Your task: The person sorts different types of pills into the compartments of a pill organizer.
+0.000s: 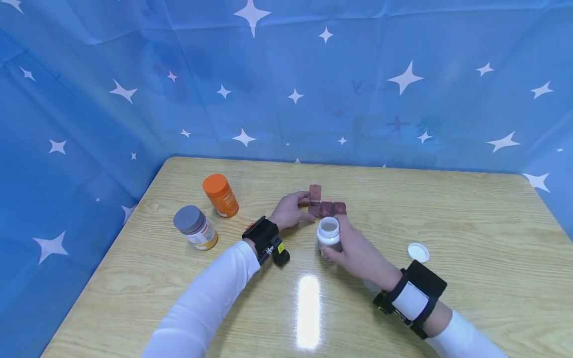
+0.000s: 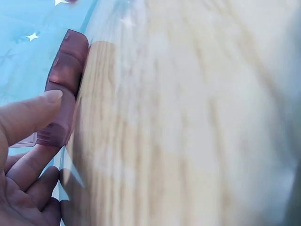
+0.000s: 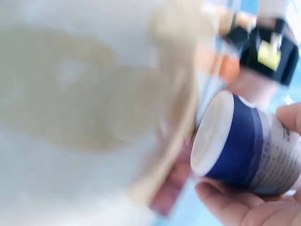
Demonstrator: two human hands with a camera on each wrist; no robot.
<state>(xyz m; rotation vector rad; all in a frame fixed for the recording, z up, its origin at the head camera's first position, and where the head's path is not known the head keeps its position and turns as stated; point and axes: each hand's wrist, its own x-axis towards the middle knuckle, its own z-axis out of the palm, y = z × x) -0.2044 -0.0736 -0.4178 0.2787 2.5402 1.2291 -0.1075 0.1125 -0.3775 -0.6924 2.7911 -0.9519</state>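
Observation:
A small reddish-brown pill box (image 1: 327, 209) with three compartments in a row lies on the table, its leftmost lid standing open. My left hand (image 1: 290, 211) holds that left end, with the thumb (image 2: 35, 115) against the near side and a finger at the end. Just in front of the box, my right hand (image 1: 355, 248) grips a white pill bottle (image 1: 328, 237) whose uncapped mouth faces up. A blue band on the bottle's label (image 3: 240, 141) and its white base show in the right wrist view. The bottle's contents cannot be made out.
A white cap (image 1: 418, 252) lies on the table to the right of my right hand. On the left stand an orange bottle (image 1: 224, 199) and a grey-lidded bottle (image 1: 199, 231). A blue star-patterned cloth (image 1: 286, 114) hangs behind the wooden table (image 1: 425, 199).

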